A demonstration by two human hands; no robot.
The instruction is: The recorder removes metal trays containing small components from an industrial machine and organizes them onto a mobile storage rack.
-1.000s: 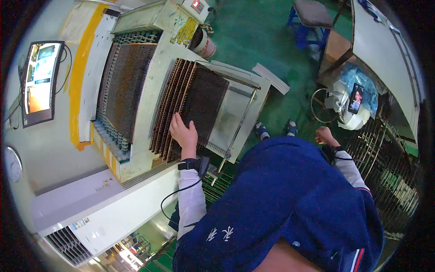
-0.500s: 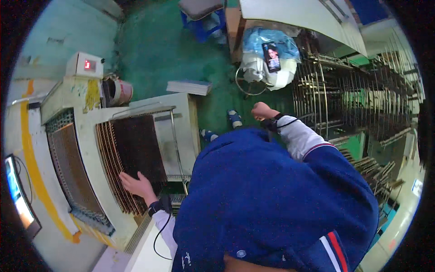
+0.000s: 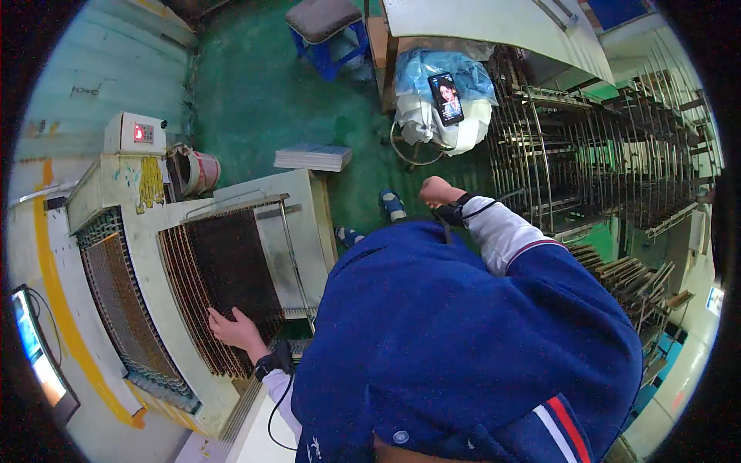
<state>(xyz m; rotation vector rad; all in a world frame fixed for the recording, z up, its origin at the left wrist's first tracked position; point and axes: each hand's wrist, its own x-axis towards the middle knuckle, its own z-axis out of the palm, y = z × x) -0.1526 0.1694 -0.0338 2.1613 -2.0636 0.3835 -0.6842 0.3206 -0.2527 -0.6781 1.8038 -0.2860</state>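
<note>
A row of thin dark panels [image 3: 231,258] with copper-brown edges stands packed at the mouth of a pale machine [image 3: 305,228] on my left. My left hand [image 3: 238,332] rests against the panels' near end, its fingers stretched out and slightly apart. Nothing shows gripped in it. In front of my body, over the green floor, my right hand [image 3: 441,193] is curled into a fist, and no object sticks out of it. A dark band with a cable circles each wrist. A metal rail [image 3: 296,255] runs beside the panels.
To the right stand metal racks [image 3: 587,147] with many thin rods. A phone [image 3: 445,99] lies on a plastic-covered bundle [image 3: 475,127]. Ahead are a stool [image 3: 324,27], a stack of white sheets [image 3: 313,157] and a bucket [image 3: 202,171]. A lit screen [image 3: 38,347] stands far left.
The view has shifted slightly, so the floor items sit a little further left. My left hand stays at the panels with its fingers somewhat more bent; my right hand remains a fist.
</note>
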